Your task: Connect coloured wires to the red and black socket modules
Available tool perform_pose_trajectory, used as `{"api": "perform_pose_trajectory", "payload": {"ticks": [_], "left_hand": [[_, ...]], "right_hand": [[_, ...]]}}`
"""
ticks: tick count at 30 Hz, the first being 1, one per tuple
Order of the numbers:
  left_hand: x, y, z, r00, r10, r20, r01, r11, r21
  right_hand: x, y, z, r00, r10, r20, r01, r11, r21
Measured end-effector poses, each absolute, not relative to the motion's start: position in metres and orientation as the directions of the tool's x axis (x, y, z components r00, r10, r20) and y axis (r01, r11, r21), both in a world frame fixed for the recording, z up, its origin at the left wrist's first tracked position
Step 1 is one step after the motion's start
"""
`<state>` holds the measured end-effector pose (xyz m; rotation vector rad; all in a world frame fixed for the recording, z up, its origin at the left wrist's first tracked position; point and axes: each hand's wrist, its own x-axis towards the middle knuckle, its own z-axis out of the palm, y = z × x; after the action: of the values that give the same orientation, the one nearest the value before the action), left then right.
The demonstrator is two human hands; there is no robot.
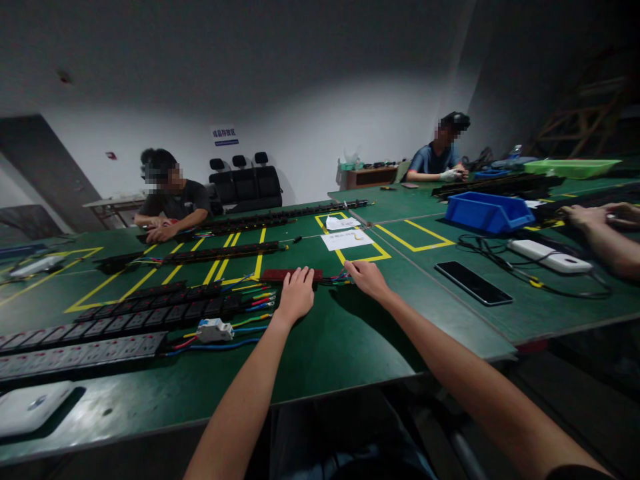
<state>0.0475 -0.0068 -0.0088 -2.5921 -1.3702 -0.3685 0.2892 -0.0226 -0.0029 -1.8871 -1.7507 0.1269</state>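
Observation:
My left hand (297, 298) lies over a dark red strip-shaped module (274, 275), its fingers curled across the top and far edge. From the module's right end runs a bundle of thin coloured wires (334, 279). My right hand (369, 280) is closed at the far end of that bundle, thumb and forefinger pinched on the wires; the exact tips are hidden. Left of my hands, black power strips (193, 308) lie side by side with coloured leads at their ends. A small white circuit breaker (215, 329) sits on the leads of the nearest strip.
Papers (345, 240) lie inside yellow tape on the green table (320, 373). To the right are a phone (473, 283), a blue bin (487, 212) and a white adapter (549, 256) with cables. A co-worker's hands (593, 217) reach in at right; two people sit across.

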Motion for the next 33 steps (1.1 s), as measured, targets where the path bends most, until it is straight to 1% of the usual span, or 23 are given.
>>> {"api": "perform_pose_trajectory", "payload": {"ticks": [2,6,9,12,16,22,26,33], "left_hand": [[0.048,-0.007,-0.008,0.543,0.783,0.303,0.829,-0.557,-0.046],[0.048,-0.008,-0.008,0.542,0.785,0.299,0.831,-0.553,-0.056],[0.048,-0.009,-0.007,0.542,0.789,0.289,0.832,-0.552,-0.055],[0.048,-0.010,-0.006,0.545,0.789,0.286,0.830,-0.555,-0.050],[0.049,-0.011,-0.004,0.546,0.787,0.286,0.829,-0.556,-0.053],[0.049,-0.011,-0.003,0.545,0.792,0.275,0.831,-0.555,-0.047],[0.048,-0.011,-0.003,0.545,0.790,0.280,0.828,-0.560,-0.033],[0.048,-0.009,-0.005,0.545,0.789,0.284,0.829,-0.557,-0.044]], "right_hand": [[0.290,-0.024,-0.002,0.156,0.941,0.300,0.902,-0.012,-0.431],[0.294,-0.027,0.001,0.218,0.942,0.254,0.927,-0.119,-0.355],[0.297,-0.027,0.002,0.267,0.936,0.229,0.920,-0.178,-0.348],[0.298,-0.026,0.001,0.286,0.944,0.166,0.912,-0.215,-0.349],[0.297,-0.024,-0.001,0.242,0.967,0.083,0.920,-0.201,-0.335],[0.295,-0.024,-0.003,0.210,0.976,0.057,0.920,-0.178,-0.349],[0.293,-0.022,-0.006,0.204,0.976,0.080,0.915,-0.161,-0.369],[0.292,-0.020,-0.012,0.169,0.967,0.189,0.905,-0.076,-0.418]]}}
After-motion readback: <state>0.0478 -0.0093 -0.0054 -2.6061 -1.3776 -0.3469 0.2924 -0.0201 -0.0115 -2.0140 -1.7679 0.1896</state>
